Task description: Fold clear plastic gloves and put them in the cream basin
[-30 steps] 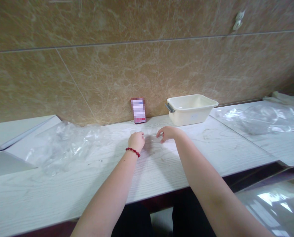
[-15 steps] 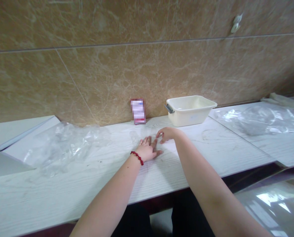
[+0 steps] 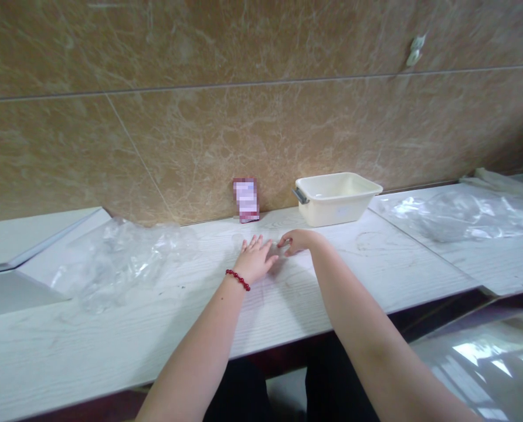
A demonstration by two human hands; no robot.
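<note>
My left hand (image 3: 255, 259), with a red bead bracelet (image 3: 238, 279) at the wrist, lies palm down on the white wood-grain table (image 3: 288, 305). Its fingers are spread. Close by on the right, my right hand (image 3: 297, 241) is bent at the wrist with its fingers curled down in a pinch. Between the two hands a faint see-through piece of thin clear plastic (image 3: 277, 249) shows at the right fingertips; its full outline is hard to make out, and the left hand covers part of it.
A cream plastic basin (image 3: 332, 210) with a grey handle stands against the tiled wall, right of a small blurred red-and-white packet (image 3: 246, 201). Crumpled clear plastic bags (image 3: 125, 258) lie at left beside a white box (image 3: 37, 234); more clear plastic (image 3: 464, 217) lies far right.
My left hand has slid a little to the left and away from me, fingers still spread. My right hand has stayed nearly in place. The view has shifted slightly.
</note>
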